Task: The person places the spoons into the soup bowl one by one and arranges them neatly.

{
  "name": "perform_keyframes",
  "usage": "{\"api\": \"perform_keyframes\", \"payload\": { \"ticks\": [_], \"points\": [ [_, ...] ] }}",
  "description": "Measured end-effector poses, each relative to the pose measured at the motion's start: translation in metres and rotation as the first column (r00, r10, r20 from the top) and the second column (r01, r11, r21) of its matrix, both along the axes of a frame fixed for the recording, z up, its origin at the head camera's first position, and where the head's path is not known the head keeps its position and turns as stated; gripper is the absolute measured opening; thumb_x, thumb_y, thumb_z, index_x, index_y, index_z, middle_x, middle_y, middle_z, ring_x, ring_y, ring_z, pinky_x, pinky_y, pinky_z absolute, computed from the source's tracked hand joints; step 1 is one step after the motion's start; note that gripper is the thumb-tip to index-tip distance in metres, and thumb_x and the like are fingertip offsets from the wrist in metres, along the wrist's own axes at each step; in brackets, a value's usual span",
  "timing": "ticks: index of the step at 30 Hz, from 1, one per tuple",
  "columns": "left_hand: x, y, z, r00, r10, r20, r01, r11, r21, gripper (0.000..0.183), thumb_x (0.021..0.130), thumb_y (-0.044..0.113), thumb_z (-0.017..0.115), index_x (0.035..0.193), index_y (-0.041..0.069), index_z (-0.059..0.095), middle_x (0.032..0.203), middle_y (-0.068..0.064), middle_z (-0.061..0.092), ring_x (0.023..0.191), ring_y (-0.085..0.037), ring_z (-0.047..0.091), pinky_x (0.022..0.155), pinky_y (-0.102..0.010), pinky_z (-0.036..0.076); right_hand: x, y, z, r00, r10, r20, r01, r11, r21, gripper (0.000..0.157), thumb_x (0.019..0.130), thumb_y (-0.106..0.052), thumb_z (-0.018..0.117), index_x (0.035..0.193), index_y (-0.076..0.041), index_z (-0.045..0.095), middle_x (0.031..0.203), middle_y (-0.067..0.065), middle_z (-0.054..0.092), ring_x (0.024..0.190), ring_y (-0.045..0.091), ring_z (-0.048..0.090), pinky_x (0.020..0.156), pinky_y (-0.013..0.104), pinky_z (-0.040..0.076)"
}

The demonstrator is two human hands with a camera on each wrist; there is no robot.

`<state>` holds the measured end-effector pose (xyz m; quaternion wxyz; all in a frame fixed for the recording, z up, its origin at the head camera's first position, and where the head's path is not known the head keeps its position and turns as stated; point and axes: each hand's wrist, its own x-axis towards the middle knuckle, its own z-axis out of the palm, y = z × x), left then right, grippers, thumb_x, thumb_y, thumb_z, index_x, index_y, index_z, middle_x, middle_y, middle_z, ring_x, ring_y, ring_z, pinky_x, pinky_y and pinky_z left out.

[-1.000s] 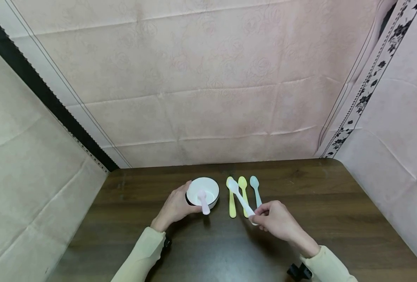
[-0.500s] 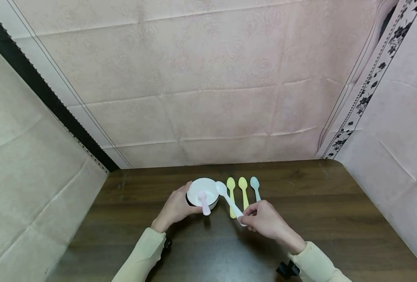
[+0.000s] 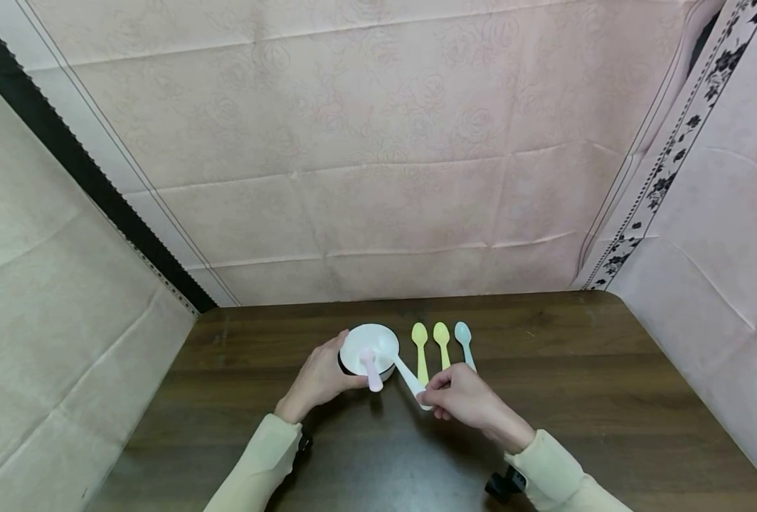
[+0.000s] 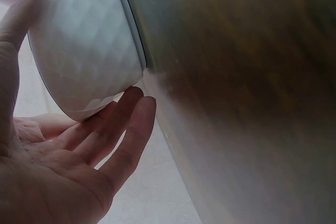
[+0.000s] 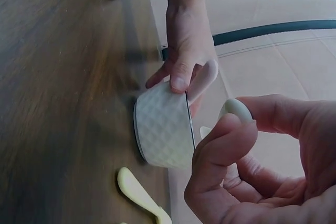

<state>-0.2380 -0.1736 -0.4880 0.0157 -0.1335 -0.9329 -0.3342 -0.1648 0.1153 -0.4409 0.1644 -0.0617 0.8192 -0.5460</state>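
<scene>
My left hand [image 3: 319, 377] holds a small white bowl [image 3: 356, 344] by its side. In the left wrist view the bowl's faceted wall [image 4: 84, 40] lies between the thumb and fingers. A pale pink spoon [image 3: 371, 370] leans in the bowl, its handle over the near rim. With thumb and fingertips my right hand [image 3: 467, 398] pinches the handle end of a white spoon [image 3: 409, 378]. That spoon's head is at the bowl, hard to tell from the white inside. In the right wrist view the handle end [image 5: 236, 109] shows between the fingertips.
Right of the bowl, two yellow spoons [image 3: 420, 350] [image 3: 442, 343] and a light blue spoon [image 3: 464, 343] lie side by side on the brown wooden table [image 3: 276, 327]. My right hand partly covers their handles. Pale cloth [image 3: 378, 178] hangs behind the table's far edge.
My right hand has moved left with the white spoon, from above the yellow spoons until its head reached the bowl. The left hand and bowl have stayed in place.
</scene>
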Motion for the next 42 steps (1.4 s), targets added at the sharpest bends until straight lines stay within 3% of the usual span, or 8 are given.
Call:
{"api": "perform_keyframes", "payload": {
  "ticks": [16, 23, 42],
  "points": [
    [0.0, 0.001, 0.002, 1.0, 0.003, -0.001, -0.003, 1.0, -0.014, 0.111, 0.076, 0.048, 0.099, 0.161, -0.002, 0.049, 0.156, -0.021, 0.063, 0.135, -0.038, 0.067, 0.11, -0.055, 0.056, -0.015, -0.021, -0.008, 0.998, 0.018, 0.052, -0.014, 0.997, -0.074, 0.017, 0.096, -0.01, 0.078, 0.095, 0.007, 0.08, 0.072, 0.006, 0.071, 0.061, 0.008, 0.059, 0.059, 0.022, 0.049],
    [0.0, 0.001, 0.001, 1.0, 0.004, 0.012, -0.004, 1.0, 0.0, 0.113, 0.077, 0.049, 0.098, 0.162, -0.003, 0.047, 0.16, -0.022, 0.06, 0.14, -0.04, 0.064, 0.113, -0.057, 0.054, -0.018, -0.025, -0.011, 0.997, 0.013, 0.08, -0.008, 0.998, -0.055, 0.016, 0.097, -0.01, 0.078, 0.099, 0.006, 0.081, 0.074, 0.007, 0.072, 0.061, 0.009, 0.059, 0.059, 0.023, 0.05],
    [-0.001, 0.001, 0.001, 1.0, 0.003, 0.002, -0.003, 1.0, 0.003, 0.112, 0.077, 0.048, 0.099, 0.162, -0.004, 0.046, 0.158, -0.022, 0.061, 0.137, -0.038, 0.066, 0.112, -0.055, 0.055, -0.023, -0.037, -0.008, 0.993, -0.064, 0.1, 0.067, 0.997, -0.026, 0.014, 0.096, -0.01, 0.078, 0.091, 0.003, 0.08, 0.07, 0.005, 0.069, 0.059, 0.009, 0.059, 0.057, 0.021, 0.048]
  ]
}}
